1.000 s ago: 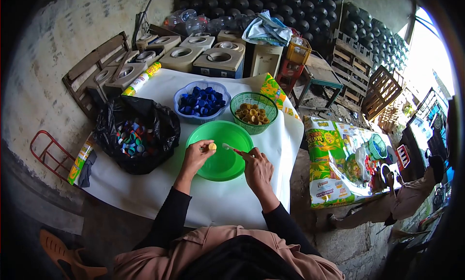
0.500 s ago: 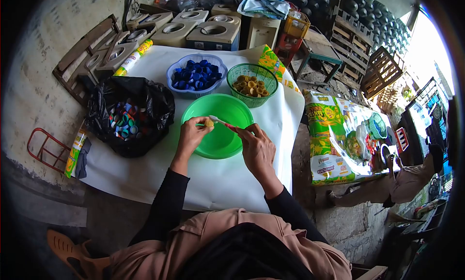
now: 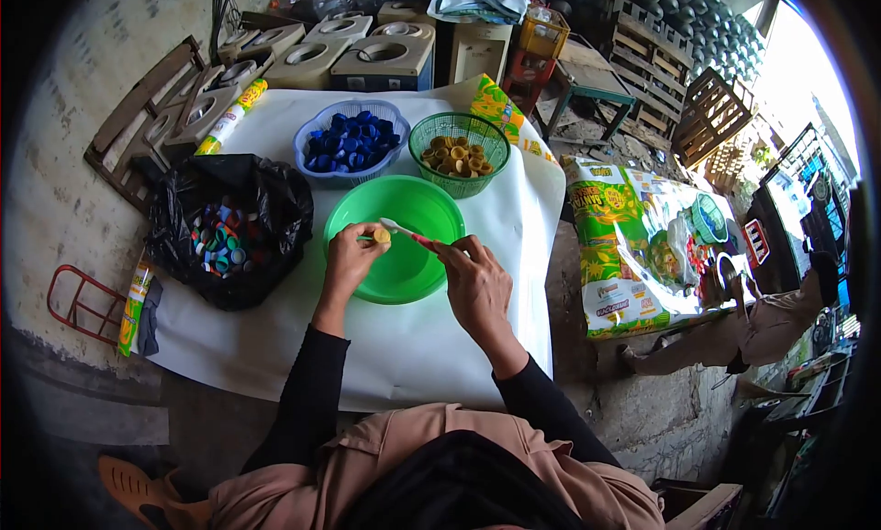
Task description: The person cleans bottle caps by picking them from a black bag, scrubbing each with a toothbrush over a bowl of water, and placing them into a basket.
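Note:
Over the green basin [image 3: 399,278], my left hand [image 3: 352,259] pinches a yellow bottle cap [image 3: 381,236]. My right hand [image 3: 477,287] grips a toothbrush [image 3: 418,238] with a red and white handle. Its white head is just above the cap; whether the two touch I cannot tell. Beyond the basin, a green basket [image 3: 500,154] holds yellow-brown caps [image 3: 456,157]. Blue caps [image 3: 353,143] fill a bluish basket [image 3: 306,131] beside it. To the left, a black plastic bag [image 3: 289,200] stands open with caps of mixed colours [image 3: 223,240] inside.
White sheeting covers the table [image 3: 248,346]. A rolled sheet [image 3: 229,117] lies at its back left. Speaker-like boxes [image 3: 385,62] stand behind. At the right, another person [image 3: 771,328] is beside a second table [image 3: 615,296] with a green basket [image 3: 709,220].
The view has shifted slightly, so the table and baskets appear further left. The cap in my left hand is turned more towards the camera. Both hands keep their hold.

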`<state>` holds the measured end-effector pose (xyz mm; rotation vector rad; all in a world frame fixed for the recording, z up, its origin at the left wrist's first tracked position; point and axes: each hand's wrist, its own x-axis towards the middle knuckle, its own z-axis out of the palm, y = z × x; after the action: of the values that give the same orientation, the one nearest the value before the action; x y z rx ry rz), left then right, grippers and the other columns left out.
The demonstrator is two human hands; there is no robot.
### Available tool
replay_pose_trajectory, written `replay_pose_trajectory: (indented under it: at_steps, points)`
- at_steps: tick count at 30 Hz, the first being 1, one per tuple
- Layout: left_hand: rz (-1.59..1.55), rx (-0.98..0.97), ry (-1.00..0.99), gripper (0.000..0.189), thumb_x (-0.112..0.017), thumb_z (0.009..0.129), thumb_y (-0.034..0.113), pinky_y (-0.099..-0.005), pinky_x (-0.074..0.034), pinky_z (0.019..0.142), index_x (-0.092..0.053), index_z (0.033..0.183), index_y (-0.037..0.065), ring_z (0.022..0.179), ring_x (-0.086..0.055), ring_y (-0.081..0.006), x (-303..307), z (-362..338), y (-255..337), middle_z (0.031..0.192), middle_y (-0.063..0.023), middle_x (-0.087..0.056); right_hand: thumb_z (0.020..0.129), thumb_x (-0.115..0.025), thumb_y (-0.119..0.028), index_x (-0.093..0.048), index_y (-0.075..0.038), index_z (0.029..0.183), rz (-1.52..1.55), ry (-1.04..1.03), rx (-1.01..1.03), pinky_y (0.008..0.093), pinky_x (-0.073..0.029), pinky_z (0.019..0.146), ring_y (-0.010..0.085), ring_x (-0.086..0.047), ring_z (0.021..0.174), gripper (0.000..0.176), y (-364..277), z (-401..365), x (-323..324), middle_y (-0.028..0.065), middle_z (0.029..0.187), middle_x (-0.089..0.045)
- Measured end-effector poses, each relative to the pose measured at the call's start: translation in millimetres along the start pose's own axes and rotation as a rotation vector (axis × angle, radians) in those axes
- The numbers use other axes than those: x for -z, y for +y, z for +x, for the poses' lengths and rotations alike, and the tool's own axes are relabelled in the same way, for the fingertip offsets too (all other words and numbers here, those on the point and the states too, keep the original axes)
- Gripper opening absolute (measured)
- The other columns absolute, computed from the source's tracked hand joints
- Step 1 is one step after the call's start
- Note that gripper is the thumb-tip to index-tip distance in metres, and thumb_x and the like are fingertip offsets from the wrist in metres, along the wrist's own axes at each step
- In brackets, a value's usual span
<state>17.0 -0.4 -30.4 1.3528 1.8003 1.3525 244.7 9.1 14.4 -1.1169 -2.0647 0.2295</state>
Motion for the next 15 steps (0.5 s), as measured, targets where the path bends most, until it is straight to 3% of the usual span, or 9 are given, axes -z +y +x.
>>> replay_pose_trajectory:
  at_steps: [9,15]
  points:
    - [-0.039,-0.029,-0.024,0.031,-0.077,0.083,0.003,-0.0296,-0.059,0.076,-0.067,0.111,-0.007,0.089,-0.074,-0.0228,0.8,-6.5,1.0,0.105,-0.0145,-0.07,0.089,-0.07,-0.016,-0.079,-0.021,0.104,-0.048,-0.067,-0.011,0.0371,-0.05,0.061,0.0201,-0.065,0.08,0.018,2.8,-9.1,-0.4,-0.0022,0.091,-0.065]
    - [0.163,-0.147,-0.004,0.028,-0.076,0.084,0.004,-0.031,-0.059,0.071,-0.069,0.11,-0.006,0.085,-0.073,-0.0235,12.4,5.6,11.0,0.105,-0.0156,-0.067,0.089,-0.07,-0.016,-0.079,-0.021,0.103,-0.117,-0.05,-0.034,0.0367,-0.049,0.061,0.0199,-0.064,0.079,0.017,19.0,-12.1,8.8,-0.0011,0.089,-0.064]
